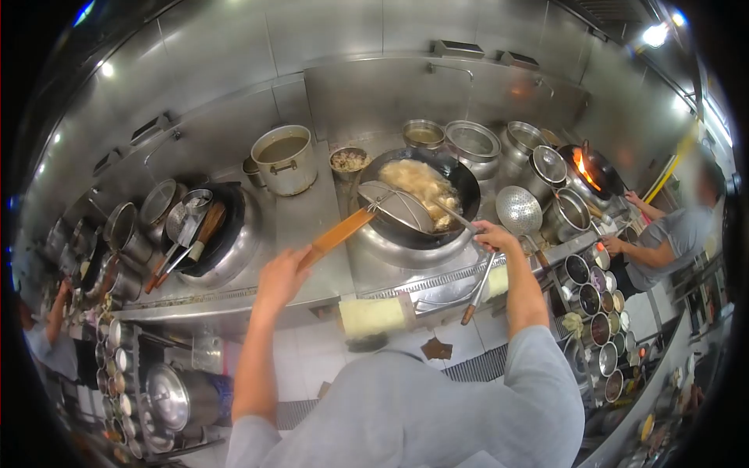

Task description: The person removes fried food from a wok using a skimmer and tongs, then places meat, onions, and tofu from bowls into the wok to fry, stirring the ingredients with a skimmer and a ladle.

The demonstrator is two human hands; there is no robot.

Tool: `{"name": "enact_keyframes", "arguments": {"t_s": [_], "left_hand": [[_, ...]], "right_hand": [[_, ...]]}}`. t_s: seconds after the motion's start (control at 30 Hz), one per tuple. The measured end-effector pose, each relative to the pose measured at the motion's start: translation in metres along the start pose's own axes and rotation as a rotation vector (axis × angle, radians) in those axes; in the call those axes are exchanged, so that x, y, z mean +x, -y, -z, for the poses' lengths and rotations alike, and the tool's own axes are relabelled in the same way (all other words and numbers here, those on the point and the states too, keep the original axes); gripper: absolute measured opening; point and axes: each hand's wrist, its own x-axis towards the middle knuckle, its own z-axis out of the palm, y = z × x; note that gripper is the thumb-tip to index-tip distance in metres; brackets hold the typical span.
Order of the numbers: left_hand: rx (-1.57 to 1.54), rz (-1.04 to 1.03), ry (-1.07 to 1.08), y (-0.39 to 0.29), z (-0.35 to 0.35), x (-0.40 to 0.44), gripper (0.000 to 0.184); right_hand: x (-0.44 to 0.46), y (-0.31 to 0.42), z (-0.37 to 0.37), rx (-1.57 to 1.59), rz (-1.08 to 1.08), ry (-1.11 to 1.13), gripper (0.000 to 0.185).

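Note:
My left hand is wrapped round the wooden handle of a wire strainer, which rests over the left side of a black wok. Inside the wok, pale food lies in frothy, bubbling liquid. My right hand grips a metal ladle handle that slants down into the wok from the right. The ladle's bowl is hidden among the food. Below my right hand, another utensil with a wooden-tipped handle hangs over the counter's front edge.
Behind the wok stand a large pot, a small bowl and metal containers. A perforated skimmer lies right. Another wok holds utensils at left. At far right, a person works by a flaming wok; another person stands far left.

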Motion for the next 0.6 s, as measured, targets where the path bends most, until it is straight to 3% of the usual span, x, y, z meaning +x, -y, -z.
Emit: {"name": "enact_keyframes", "arguments": {"t_s": [0.17,0.33,0.47,0.53,0.57,0.6], "left_hand": [[-0.012,0.007,0.013,0.000,-0.002,-0.002,0.048],[-0.023,0.026,0.044,0.007,-0.011,-0.005,0.051],[-0.103,0.033,0.028,0.023,-0.041,-0.009,0.053],[-0.135,0.030,0.054,0.026,-0.057,-0.008,0.052],[-0.163,0.031,0.072,0.028,-0.064,-0.007,0.051],[-0.165,0.026,0.083,0.029,-0.072,-0.006,0.051]], "right_hand": [[0.010,-0.002,-0.060,0.112,0.177,-0.121,0.061],[-0.019,-0.008,-0.069,0.180,0.211,-0.136,0.062],[-0.042,-0.009,-0.048,0.051,0.176,-0.250,0.059],[-0.051,0.006,-0.044,-0.309,0.509,-0.458,0.057],[-0.064,0.020,-0.041,-0.541,0.434,-0.537,0.058],[-0.072,0.034,-0.043,-0.538,0.422,-0.540,0.058]]}}
